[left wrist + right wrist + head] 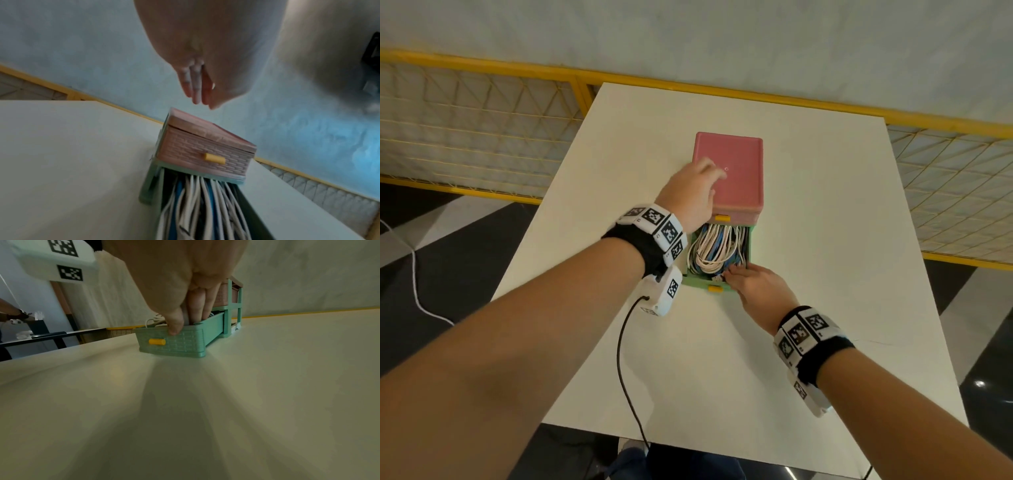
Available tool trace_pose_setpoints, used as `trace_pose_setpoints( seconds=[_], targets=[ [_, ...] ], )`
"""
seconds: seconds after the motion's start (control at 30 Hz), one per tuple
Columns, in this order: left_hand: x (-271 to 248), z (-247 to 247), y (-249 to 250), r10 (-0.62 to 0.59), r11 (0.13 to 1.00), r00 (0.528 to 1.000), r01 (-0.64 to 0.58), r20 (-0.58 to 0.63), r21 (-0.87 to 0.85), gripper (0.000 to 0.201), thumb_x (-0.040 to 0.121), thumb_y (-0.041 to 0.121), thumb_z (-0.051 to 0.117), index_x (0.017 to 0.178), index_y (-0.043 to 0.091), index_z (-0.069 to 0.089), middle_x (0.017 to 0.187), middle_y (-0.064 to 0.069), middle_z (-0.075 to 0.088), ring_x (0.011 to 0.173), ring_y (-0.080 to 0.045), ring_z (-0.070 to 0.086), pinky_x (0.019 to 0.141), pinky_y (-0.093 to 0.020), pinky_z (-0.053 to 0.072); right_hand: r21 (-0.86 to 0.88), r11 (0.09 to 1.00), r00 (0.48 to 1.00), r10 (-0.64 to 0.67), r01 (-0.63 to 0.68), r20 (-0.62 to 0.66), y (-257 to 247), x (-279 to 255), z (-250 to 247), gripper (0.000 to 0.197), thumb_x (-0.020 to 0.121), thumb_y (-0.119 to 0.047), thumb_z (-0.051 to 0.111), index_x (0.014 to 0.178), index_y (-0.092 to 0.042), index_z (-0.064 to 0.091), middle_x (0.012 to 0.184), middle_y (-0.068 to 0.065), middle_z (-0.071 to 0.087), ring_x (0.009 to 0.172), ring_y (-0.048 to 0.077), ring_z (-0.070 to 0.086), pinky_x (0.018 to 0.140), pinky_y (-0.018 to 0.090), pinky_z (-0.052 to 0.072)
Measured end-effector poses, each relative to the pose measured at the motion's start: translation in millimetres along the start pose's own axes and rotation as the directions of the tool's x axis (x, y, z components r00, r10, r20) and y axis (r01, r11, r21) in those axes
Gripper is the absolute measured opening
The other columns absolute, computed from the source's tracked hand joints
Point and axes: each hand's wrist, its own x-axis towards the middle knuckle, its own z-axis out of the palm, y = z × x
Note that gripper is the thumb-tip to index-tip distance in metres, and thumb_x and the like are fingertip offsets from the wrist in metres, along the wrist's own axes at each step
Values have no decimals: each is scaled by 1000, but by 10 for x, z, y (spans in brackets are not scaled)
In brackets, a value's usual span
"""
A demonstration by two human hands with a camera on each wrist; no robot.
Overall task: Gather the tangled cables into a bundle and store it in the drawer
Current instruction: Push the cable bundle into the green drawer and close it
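A small cabinet with a pink top (pixel 739 171) stands on the white table (pixel 825 240). Its green lower drawer (pixel 703 282) is pulled out toward me. A bundle of white and blue cables (pixel 714 250) lies inside it, also visible in the left wrist view as cables (pixel 201 203). My right hand (pixel 738 279) pinches the drawer's front wall (pixel 185 344) near the right corner, with the thumb (pixel 174 329) outside and the fingers inside beside the cables. My left hand (pixel 698 188) hovers flat over the pink top (pixel 205 129), fingers (pixel 197 84) straight. The pink upper drawer (pixel 195 149) is closed.
A yellow mesh fence (pixel 482 120) runs behind and beside the table. A black cord (pixel 619 359) hangs from my left wrist camera across the table's near part. The yellow handle (pixel 715 288) sticks out of the green drawer's front. A dark table (pixel 41 335) stands far left.
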Motion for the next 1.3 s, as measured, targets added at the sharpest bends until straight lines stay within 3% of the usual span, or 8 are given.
trace_pose_setpoints(
  seconds=[0.1,0.23,0.5,0.7,0.93,1.1,1.2,1.3],
  targets=[
    [16,10,4,-115,993,929,96,353,71,67,92,-13,39,153,14,29,162,-4,23,148,-22,24,120,-32,19,1,999,998,33,-33,-51,8,38,-51,47,49,8,78,94,-7,75,94,7,75,82,22,73,77,34,57],
    [81,-32,-3,-126,987,887,68,444,144,73,90,-15,38,155,15,22,164,-4,13,150,-24,17,121,-34,13,16,992,990,128,-128,-63,28,232,-130,43,54,13,73,92,-7,74,91,8,75,78,28,71,67,33,58],
    [114,-57,-25,-123,982,868,34,482,188,73,92,-10,40,155,18,18,164,-2,10,151,-23,15,121,-36,15,52,972,970,232,-229,-66,87,421,-120,41,69,11,68,103,-10,72,103,9,73,91,30,69,79,38,55],
    [120,-68,-17,-130,974,853,16,505,224,72,92,-7,40,156,19,17,165,-2,8,150,-25,16,121,-38,18,15,945,945,327,-328,24,75,494,-202,37,92,-6,49,123,-24,58,112,1,67,98,30,61,81,31,45],
    [110,-109,27,-148,970,841,20,520,244,71,94,-7,38,156,19,16,165,-1,7,151,-24,12,121,-38,15,-71,926,924,377,-372,67,77,601,-277,39,91,-2,44,121,-22,58,108,3,67,99,30,60,89,32,43],
    [124,-126,31,-162,971,840,42,518,235,70,95,-6,39,156,20,16,165,1,8,151,-23,12,122,-36,14,33,956,953,292,-290,-79,-13,550,-178,35,77,7,60,105,-13,70,97,7,72,90,34,65,80,34,50],
    [112,-110,19,-156,972,840,38,519,232,71,94,-5,40,156,20,15,165,0,6,151,-22,12,121,-35,15,36,976,976,216,-215,-39,-169,611,-51,45,77,9,57,120,-5,60,120,10,65,110,28,61,103,35,40],
    [107,-102,10,-145,974,842,28,520,226,71,94,-4,41,156,19,15,165,0,6,151,-22,12,121,-36,18,21,961,961,276,-276,17,-260,693,-63,54,77,4,47,130,-7,49,128,7,58,116,24,56,103,31,36]
  ],
)
